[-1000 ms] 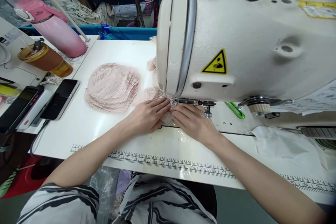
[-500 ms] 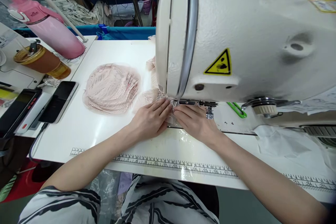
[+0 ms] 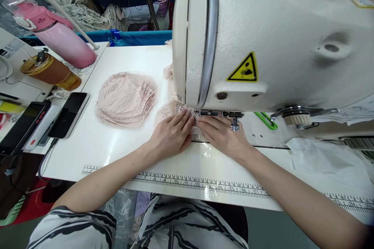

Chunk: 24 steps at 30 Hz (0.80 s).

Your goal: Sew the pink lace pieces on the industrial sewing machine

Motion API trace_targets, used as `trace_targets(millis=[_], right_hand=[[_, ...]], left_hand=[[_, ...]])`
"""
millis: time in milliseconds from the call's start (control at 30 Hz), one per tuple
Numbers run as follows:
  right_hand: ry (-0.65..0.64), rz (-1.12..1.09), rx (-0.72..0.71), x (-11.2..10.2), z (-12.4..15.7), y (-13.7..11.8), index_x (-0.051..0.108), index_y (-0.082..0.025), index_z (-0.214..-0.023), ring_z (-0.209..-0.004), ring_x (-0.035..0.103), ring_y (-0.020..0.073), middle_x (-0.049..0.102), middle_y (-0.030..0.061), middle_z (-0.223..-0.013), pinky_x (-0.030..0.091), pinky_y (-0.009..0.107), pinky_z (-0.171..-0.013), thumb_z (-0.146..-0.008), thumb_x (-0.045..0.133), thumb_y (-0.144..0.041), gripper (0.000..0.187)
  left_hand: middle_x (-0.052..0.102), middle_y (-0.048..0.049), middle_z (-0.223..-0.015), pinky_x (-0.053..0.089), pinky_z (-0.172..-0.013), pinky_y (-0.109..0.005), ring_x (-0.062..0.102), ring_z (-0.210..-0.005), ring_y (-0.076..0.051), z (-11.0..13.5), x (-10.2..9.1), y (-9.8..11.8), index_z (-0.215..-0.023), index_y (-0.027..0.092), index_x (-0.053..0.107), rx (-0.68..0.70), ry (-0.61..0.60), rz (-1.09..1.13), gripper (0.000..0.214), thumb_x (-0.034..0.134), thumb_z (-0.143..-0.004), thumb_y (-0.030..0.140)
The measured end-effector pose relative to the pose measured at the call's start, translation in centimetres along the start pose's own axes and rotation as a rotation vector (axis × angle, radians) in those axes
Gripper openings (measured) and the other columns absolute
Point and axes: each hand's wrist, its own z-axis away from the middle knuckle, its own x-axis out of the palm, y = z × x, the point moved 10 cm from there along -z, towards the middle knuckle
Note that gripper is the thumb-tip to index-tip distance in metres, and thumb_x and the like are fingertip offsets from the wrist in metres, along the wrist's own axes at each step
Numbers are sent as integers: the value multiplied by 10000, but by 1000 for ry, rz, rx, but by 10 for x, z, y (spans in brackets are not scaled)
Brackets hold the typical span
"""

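Ruler strip (image 3: 187, 181): nearest; both forearms angle inward over it, likely for steadiness.
Left hand (image 3: 172, 134): palm down, fingers straight, unclosed, resting on lace (image 3: 165, 113), probably keeping it flat.
Right hand (image 3: 223, 136): palm down, fingertips at lace edge; can't tell if pinching.
Lace: under machine head (image 3: 248, 42), between fingertips.
Lace pile (image 3: 125, 99): left of machine, presumably for easy reach.

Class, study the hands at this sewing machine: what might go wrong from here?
The left hand and right hand lie close to the sewing machine head, so a finger might get pinched or pricked. The thin pink lace by the left hand could slip or pucker. The cable looping past the edge of the white table might snag.
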Motion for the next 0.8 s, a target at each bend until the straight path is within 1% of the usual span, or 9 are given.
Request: trace_targets(millis=[133,267,367,467,600,667,800], right_hand=[[63,41,2,-3,1,2,703,-204,-940,-788,602,151,771,-45,-927,360,329,-716,-932,587,-131,137],[66,58,8,-3,2,3,706,-209,-941,-840,626,159,779,-48,-989,377,336,-799,-922,590,-116,150],[32,78,28,-2,5,6,709,-218,-995,-847,646,160,777,-58,-1059,381,349,-826,-917,603,-119,165],[-12,101,56,1,9,8,706,-223,-1055,-841,662,153,770,-46,-1125,381,352,-815,-930,608,-132,183],[-63,95,89,6,12,13,710,-246,-1109,-835,671,156,761,-50,-1163,375,341,-743,-945,619,-179,199],[-93,60,109,9,13,16,712,-259,-1136,-849,670,157,758,-38,-1172,382,331,-732,-948,610,-184,226],[-106,-18,137,11,14,22,704,-283,-1198,-956,666,182,756,16,-1153,426,336,-845,-962,575,-198,283]], left_hand=[[701,-205,-1255,611,-885,-384,700,-1148,-307,-2,-3,0,-1216,0,673,-12,15,-8,395,512,-964,257],[699,-203,-1260,606,-878,-375,700,-1148,-299,-3,-3,-1,-1227,16,667,-26,0,-15,392,499,-974,265],[694,-202,-1269,600,-888,-381,689,-1171,-304,-4,-1,0,-1244,20,657,-27,-12,-22,398,497,-977,269],[695,-197,-1270,595,-896,-383,685,-1177,-306,-4,0,0,-1255,27,652,-29,-17,-32,402,499,-980,277],[698,-188,-1271,591,-901,-381,683,-1178,-302,-5,1,-1,-1254,36,653,-37,-22,-46,397,499,-985,284],[699,-184,-1269,588,-913,-384,680,-1185,-298,-5,1,-1,-1252,44,655,-35,-18,-45,389,502,-990,288],[705,-130,-1279,574,-980,-383,690,-1174,-256,-5,-1,2,-1225,91,672,19,31,-14,314,528,-1001,257]])
